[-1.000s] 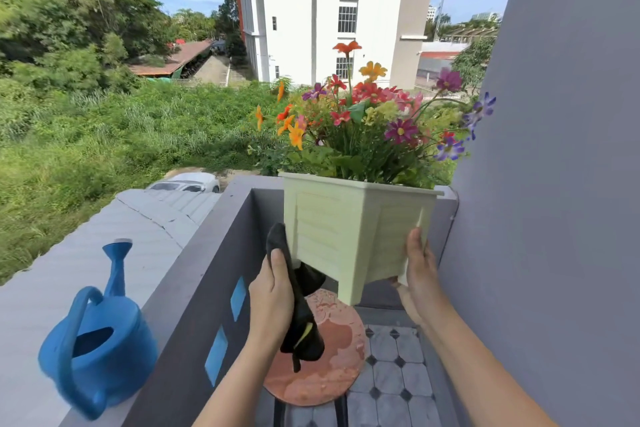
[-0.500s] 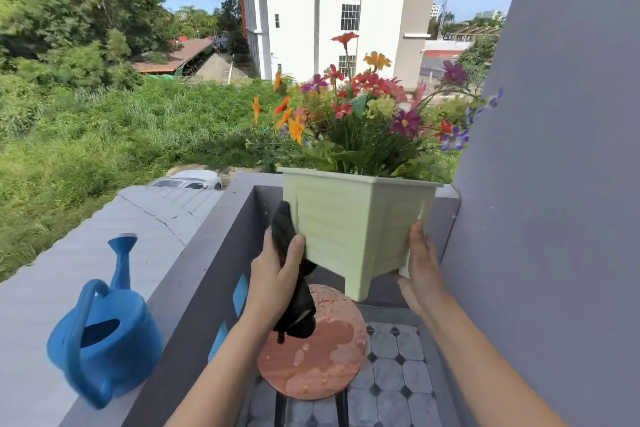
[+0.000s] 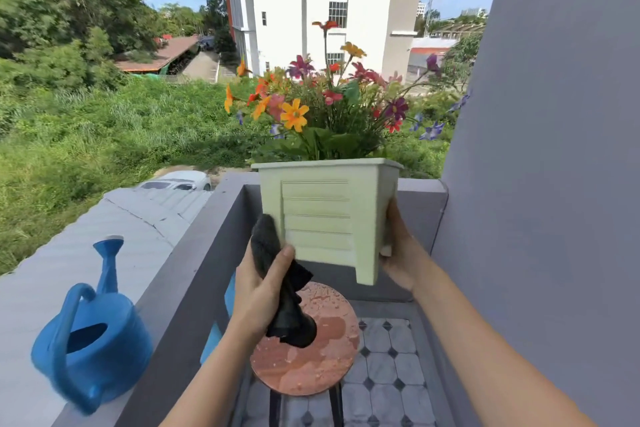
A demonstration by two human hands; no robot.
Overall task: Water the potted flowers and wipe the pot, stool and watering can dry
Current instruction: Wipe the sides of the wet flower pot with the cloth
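A pale green square pot (image 3: 325, 215) full of colourful flowers (image 3: 329, 104) is held in the air above a round reddish stool (image 3: 311, 367) whose top is spotted with water. My right hand (image 3: 398, 253) grips the pot's right lower corner. My left hand (image 3: 259, 284) holds a black cloth (image 3: 280, 288) pressed against the pot's left side. A blue watering can (image 3: 90, 343) stands on the balcony ledge at the lower left.
The grey balcony wall (image 3: 194, 270) runs along the left and the far side. A tall grey wall (image 3: 554, 184) closes the right. The floor under the stool has patterned tiles (image 3: 388, 367). Beyond lie grass, a parked car and a white building.
The pot has turned in my hands, so a flat face now points at me instead of a corner. My left hand with the cloth has slid along the pot's left side.
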